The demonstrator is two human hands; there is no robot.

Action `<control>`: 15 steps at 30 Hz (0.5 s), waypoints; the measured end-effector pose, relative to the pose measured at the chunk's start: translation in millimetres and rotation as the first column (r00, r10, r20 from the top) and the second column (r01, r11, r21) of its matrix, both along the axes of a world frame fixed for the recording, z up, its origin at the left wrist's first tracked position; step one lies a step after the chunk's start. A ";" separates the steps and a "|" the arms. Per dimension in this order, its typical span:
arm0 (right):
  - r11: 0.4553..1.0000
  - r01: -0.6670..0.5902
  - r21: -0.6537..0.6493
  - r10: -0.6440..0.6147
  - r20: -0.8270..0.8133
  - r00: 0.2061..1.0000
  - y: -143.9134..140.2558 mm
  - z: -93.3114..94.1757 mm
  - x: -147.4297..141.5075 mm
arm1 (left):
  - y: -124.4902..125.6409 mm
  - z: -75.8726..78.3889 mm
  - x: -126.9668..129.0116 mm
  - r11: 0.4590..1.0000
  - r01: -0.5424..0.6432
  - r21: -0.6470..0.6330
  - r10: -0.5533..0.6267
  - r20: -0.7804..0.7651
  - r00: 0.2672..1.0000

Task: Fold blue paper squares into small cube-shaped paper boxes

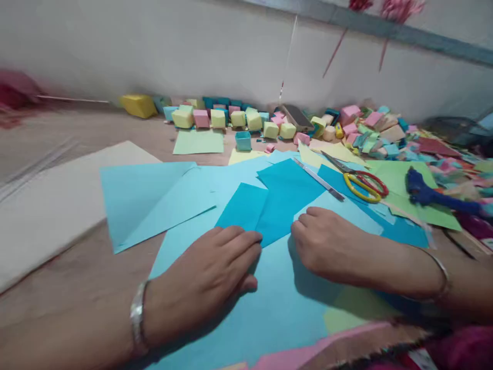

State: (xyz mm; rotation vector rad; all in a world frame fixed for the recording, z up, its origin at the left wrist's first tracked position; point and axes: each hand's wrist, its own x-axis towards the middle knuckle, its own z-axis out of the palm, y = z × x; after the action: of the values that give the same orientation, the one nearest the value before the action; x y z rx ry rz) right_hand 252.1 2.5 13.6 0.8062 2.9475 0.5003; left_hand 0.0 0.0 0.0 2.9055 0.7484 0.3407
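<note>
Left hand [210, 275] flat and open, fingertips pressing dark blue paper [269, 205]; right hand [327, 246] curled loosely beside it, holding nothing.

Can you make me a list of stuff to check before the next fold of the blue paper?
1. Left hand flat on the dark blue paper: ok, fingers press its near edge.
2. Right hand on the paper too: ok, fingertips rest at its right edge.
3. Paper lying flat: ok, it lies flat on the light blue sheets.
4. Edges lined up: cannot tell, the hands cover the near corners.
5. Scissors out of the way: ok, they lie beyond the right hand, apart from it.
6. Blue glue gun clear of the hands: ok, far right.
</note>
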 end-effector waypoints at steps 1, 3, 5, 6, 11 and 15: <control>1.000 -0.002 0.001 0.002 -0.003 1.000 0.5 0.1 -0.9 | 3.3 -0.6 3.2 1.000 0.001 0.003 -0.001 -0.002 1.000; 1.000 -0.004 0.002 0.004 -0.005 1.000 1.4 0.3 -2.3 | 9.1 -1.8 8.4 1.000 0.004 0.008 -0.004 -0.011 1.000; 1.000 -0.005 0.003 0.005 0.001 1.000 2.1 0.6 -2.5 | 12.7 -2.5 11.3 1.000 0.014 0.013 -0.013 -0.034 0.999; 1.000 -0.003 0.004 0.003 0.006 1.000 2.3 0.8 -2.3 | 13.4 -2.4 11.7 1.000 0.019 0.013 -0.018 -0.049 0.999; 1.000 0.015 -0.016 -0.015 0.032 0.999 3.1 4.3 -0.5 | 4.3 3.8 6.7 0.999 0.039 0.024 -0.037 -0.045 0.998; 1.000 0.012 -0.026 -0.011 0.049 0.999 1.1 6.7 -0.9 | -8.4 8.7 0.4 0.996 0.011 0.084 -0.012 0.012 1.000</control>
State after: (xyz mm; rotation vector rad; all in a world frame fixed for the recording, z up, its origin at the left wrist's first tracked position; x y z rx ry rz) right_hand 251.2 3.6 20.3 0.7960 2.8973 0.4727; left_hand 0.4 -8.4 8.7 2.9815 0.7325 0.3987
